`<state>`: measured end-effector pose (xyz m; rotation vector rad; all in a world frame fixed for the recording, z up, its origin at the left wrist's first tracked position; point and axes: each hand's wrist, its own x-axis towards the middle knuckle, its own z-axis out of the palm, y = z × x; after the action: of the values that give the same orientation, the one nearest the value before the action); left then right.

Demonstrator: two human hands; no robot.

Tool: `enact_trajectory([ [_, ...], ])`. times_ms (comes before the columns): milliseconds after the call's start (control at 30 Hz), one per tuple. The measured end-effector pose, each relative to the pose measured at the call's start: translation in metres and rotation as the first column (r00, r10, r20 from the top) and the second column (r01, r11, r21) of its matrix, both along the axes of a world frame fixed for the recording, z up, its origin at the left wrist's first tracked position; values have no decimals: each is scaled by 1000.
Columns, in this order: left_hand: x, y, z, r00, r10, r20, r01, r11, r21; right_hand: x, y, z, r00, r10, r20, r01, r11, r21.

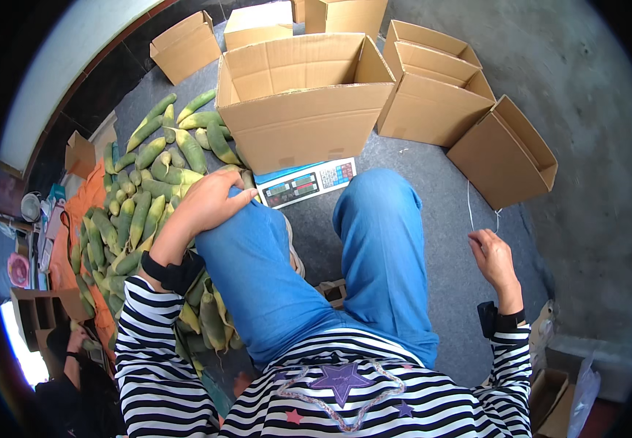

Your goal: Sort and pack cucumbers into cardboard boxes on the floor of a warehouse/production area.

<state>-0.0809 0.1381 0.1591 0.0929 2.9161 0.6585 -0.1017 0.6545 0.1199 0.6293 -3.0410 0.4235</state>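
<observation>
My left hand rests on my left knee, palm down, with nothing in it. To the right of my knees, my right hand hangs over the grey floor sheet, fingers curled, near a white cord tied to a cardboard box; whether the fingers pinch the cord is unclear. A large open cardboard box stands on a digital scale in front of my knees. Something greenish shows slightly inside it. Beside my left leg lies a big heap of green radishes.
Open cardboard boxes stand at the upper right, and more at the upper left. An orange cloth lies under the heap's left side. Another person's hand is at the lower left. A concrete wall bounds the right.
</observation>
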Motion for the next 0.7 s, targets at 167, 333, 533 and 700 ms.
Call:
enact_trajectory([
  [167,-9,-13,-1,997,-48,66,40,992,123,-39,-29,14,1000,15,0,-15,997,-80],
  [333,-60,-45,29,976,122,180,-164,958,237,-106,-57,28,999,31,8,-29,976,-216],
  [533,-132,-87,15,909,392,139,-410,902,135,-196,-123,30,992,100,-70,-118,942,-313],
  [700,-163,-106,-18,874,452,176,-481,857,187,-252,-174,38,991,85,-106,-113,946,-302],
])
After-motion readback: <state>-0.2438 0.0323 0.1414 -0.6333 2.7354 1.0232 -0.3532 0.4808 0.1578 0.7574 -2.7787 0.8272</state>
